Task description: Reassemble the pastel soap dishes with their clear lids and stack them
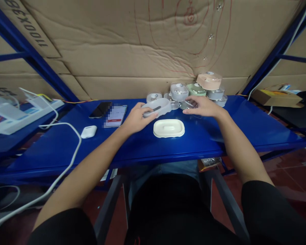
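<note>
My left hand (139,118) is closed around a translucent white oval container (161,108), lifted a little above the blue table and tilted. My right hand (202,106) has its thumb and fingers around a clear plastic cover (186,104), in front of the stacked boxes; much of the cover is hidden by the hand. Between and just in front of both hands, a cream oval tray-like piece (169,128) with a raised middle lies on the table, touched by neither hand.
Lidded boxes in grey, green (197,89) and peach (209,81) are stacked at the back of the blue table (132,146). Two phones (114,115) and a white earbud case (89,131) lie left. A white cable (78,149) crosses the left edge. Cardboard (112,68) walls the back.
</note>
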### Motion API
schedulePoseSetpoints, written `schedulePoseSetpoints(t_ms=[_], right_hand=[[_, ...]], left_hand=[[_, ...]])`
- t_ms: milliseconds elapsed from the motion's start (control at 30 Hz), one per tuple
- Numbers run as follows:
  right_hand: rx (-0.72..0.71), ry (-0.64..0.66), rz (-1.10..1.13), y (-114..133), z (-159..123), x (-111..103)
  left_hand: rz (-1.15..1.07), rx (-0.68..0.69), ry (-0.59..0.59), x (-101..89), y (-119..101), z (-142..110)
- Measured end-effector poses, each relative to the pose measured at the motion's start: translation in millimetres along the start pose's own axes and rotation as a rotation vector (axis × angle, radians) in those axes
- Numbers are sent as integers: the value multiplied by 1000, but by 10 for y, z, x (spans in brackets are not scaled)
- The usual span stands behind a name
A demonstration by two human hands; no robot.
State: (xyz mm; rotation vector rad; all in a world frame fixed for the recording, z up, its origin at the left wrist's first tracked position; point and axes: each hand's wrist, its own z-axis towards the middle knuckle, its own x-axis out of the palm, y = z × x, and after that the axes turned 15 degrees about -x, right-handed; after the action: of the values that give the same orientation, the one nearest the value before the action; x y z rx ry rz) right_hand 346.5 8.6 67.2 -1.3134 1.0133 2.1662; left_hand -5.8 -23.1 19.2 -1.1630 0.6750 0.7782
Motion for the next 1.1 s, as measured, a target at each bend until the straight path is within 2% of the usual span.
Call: schedulePoseSetpoints(t_ms=[100, 267, 467, 733, 967, 1100], right_hand=[[49, 154, -8, 2, -14, -43], [84, 312, -48, -77, -1, -21], [96, 343, -115, -188, 26, 54], [111, 341, -107, -139, 38, 102], [96, 357, -108, -160, 48, 117], [98, 366, -111, -151, 45, 92]], left_hand=[[119, -103, -43, -67, 46, 44], [234, -131, 30, -86, 114, 77], [328, -146, 161, -131, 131, 100], [375, -148, 218, -136, 149, 92], [359, -101, 217, -89, 155, 109], [273, -89, 171, -113, 166, 124]])
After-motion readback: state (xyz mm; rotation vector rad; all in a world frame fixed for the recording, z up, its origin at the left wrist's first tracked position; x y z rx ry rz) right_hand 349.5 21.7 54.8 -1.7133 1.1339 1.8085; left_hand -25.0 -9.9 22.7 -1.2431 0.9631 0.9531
